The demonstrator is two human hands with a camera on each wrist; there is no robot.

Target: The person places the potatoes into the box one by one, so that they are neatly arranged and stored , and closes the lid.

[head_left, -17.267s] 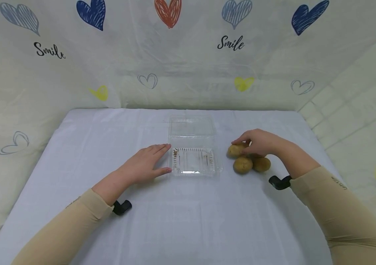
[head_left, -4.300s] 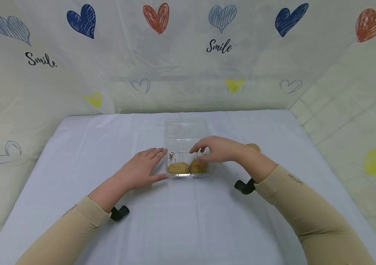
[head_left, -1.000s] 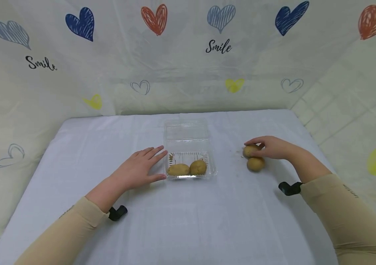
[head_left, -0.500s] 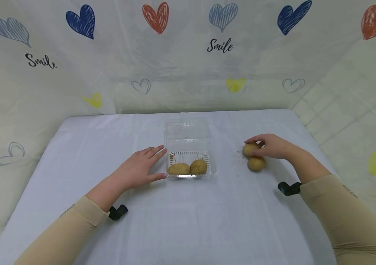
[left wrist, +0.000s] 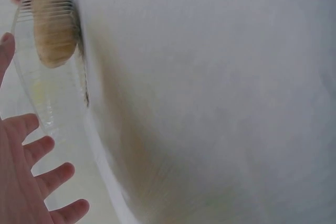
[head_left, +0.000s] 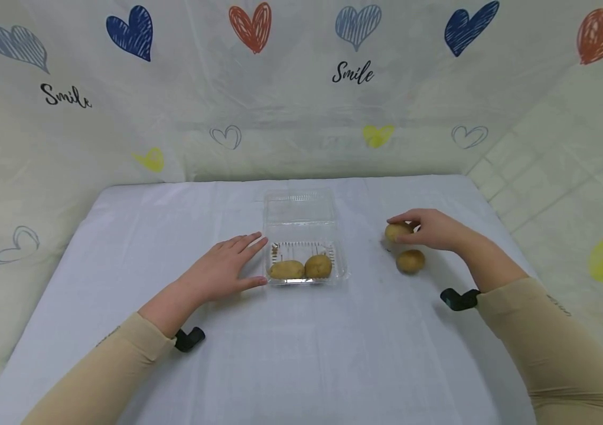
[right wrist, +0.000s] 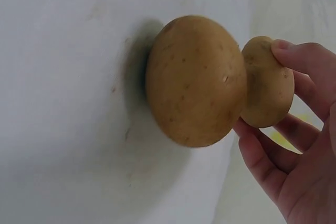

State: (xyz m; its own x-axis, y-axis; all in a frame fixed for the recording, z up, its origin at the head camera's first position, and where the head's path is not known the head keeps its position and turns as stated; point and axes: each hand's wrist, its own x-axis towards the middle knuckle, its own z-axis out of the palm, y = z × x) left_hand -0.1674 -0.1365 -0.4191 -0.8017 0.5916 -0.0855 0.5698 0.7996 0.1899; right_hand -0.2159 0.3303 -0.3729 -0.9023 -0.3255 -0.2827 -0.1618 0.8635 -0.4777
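My right hand (head_left: pixel 434 229) grips a potato (head_left: pixel 397 231) between thumb and fingers; in the right wrist view the held potato (right wrist: pixel 268 85) is partly behind another potato (right wrist: pixel 195 82). That second potato (head_left: pixel 410 261) rests on the cloth just nearer to me. At the middle of the table lies a clear plastic clamshell box (head_left: pixel 301 233), lid folded back. Two potatoes sit side by side along its near edge, a long one (head_left: pixel 287 270) on the left and a rounder one (head_left: pixel 318 267) on the right. My left hand (head_left: pixel 221 271) lies with spread fingers at the box's left side.
A white cloth covers the table (head_left: pixel 301 354). Behind it hangs a pale backdrop (head_left: pixel 301 100) printed with hearts and words. Small dirt crumbs lie on the cloth by the loose potatoes. A black camera mount (head_left: pixel 459 299) sticks out under my right wrist.
Over the last second my right hand has raised its potato slightly, away from the one beside it. Since the oldest frame, two potatoes have come into the box. My left hand stays beside it.
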